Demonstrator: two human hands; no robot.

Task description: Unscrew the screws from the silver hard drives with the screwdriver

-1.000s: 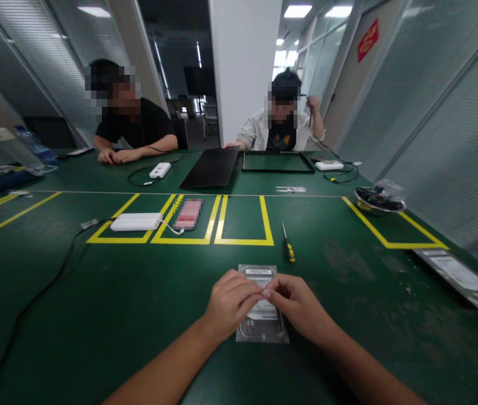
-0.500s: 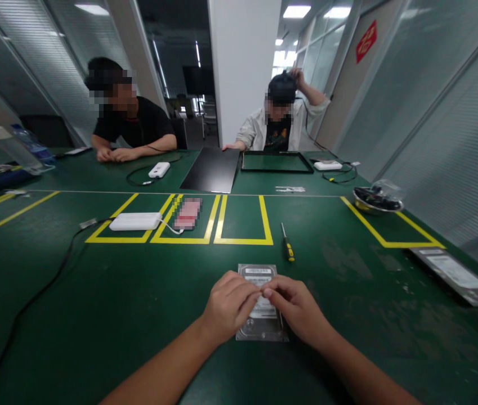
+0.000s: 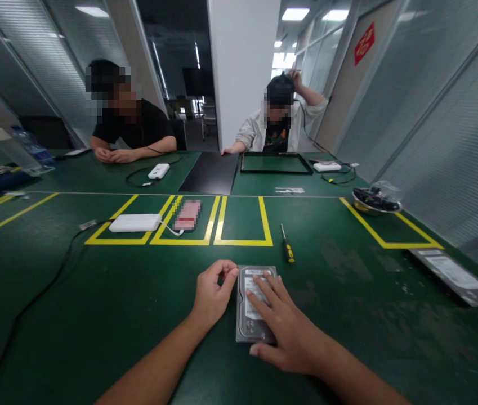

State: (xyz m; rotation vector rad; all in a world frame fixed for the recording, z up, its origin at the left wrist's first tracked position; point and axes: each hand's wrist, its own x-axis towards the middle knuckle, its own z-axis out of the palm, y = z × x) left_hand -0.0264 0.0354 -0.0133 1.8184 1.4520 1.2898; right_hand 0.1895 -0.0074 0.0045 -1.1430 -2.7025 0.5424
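Observation:
In front of me a hard drive [image 3: 245,329] with a white label lies flat on the green table. My right hand [image 3: 283,323] rests over its right side, fingers spread across the label, hiding part of it. Beside the drive's far left corner is my left hand [image 3: 215,292], thumb and fingertips pinched together. Whatever those fingertips hold, if anything, is too small to make out. A screwdriver [image 3: 288,244] with a yellow and black handle lies beyond the drive, a little to the right.
A white power bank [image 3: 135,223] is cabled to a pink phone [image 3: 188,215] amid yellow tape outlines. At right are a metal bowl [image 3: 376,209] of dark parts and a flat metal device [image 3: 454,275]. Two people sit opposite, near a black panel [image 3: 209,173] and a frame [image 3: 276,170].
My hands have parted from over the middle of the drive. The left moved to its far left corner, still pinched; the right spread out and came down over its right side.

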